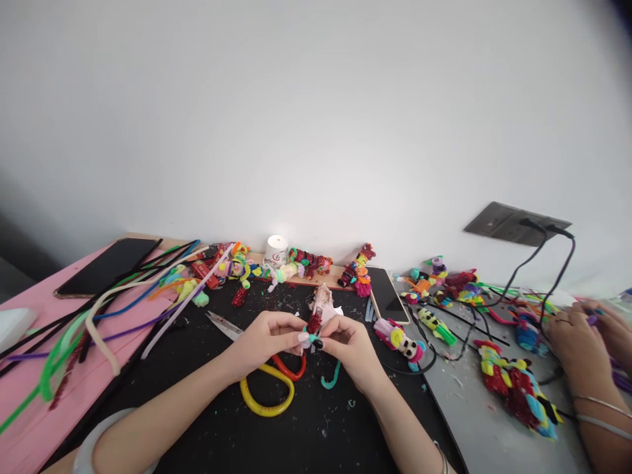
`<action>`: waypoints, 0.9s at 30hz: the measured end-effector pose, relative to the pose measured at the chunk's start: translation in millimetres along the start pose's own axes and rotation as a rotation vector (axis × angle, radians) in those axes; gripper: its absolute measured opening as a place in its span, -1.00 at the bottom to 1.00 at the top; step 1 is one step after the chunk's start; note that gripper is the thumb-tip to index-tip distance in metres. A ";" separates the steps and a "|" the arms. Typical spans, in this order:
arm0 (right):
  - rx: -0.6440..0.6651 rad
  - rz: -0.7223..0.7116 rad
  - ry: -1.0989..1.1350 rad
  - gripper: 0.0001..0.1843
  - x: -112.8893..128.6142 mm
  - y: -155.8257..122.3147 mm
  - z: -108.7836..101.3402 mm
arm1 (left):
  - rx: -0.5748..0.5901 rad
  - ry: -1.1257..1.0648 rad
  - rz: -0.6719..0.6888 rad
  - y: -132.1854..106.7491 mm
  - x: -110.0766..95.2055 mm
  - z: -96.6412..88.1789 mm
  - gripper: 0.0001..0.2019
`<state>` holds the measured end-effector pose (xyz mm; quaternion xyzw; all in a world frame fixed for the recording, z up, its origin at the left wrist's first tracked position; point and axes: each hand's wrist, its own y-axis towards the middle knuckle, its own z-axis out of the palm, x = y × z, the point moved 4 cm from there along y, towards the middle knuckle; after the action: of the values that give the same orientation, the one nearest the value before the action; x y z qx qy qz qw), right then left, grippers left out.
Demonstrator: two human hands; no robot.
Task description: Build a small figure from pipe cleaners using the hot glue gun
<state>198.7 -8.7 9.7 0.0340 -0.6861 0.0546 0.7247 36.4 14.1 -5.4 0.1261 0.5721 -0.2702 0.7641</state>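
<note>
A: ok so what was the pose there?

B: Left forearm [182,398] slanted in pretty flat, right forearm [402,418] came up steeper, both bare.

A: and the grip?

B: Left hand [269,339] and right hand [350,349] nearly met mid-view, each curled in a pinch. Left thumb [290,341] had a pale nail, right thumb [330,345] a dark one.

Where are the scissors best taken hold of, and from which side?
Likely by the yellow handle loop, from the near side: it lies toward the person, uncovered, while the blades point away and the left hand hides the middle.
</note>
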 end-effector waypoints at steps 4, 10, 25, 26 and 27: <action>-0.006 -0.001 -0.013 -0.85 0.6 -0.7 0.3 | -0.002 0.055 0.042 0.3 -3.0 0.0 -0.81; -0.015 0.001 -0.031 -0.85 1.4 -0.8 0.3 | -0.025 0.176 0.065 -1.3 -3.1 -0.2 -0.80; -0.064 -0.062 -0.230 -0.90 -1.6 -1.0 -1.4 | -0.118 0.399 0.185 -4.9 -11.1 1.4 -0.79; -0.082 -0.087 -0.283 -0.91 -1.0 -1.8 -1.2 | -0.137 0.432 0.214 -5.6 -12.7 1.0 -0.80; -0.099 -0.117 -0.339 -0.91 -0.1 -2.8 -0.6 | -0.160 0.470 0.245 -6.4 -14.2 0.5 -0.81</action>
<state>199.6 -11.3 9.7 0.0469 -0.7970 -0.0278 0.6015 30.4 12.3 8.9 0.1929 0.7335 -0.0929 0.6451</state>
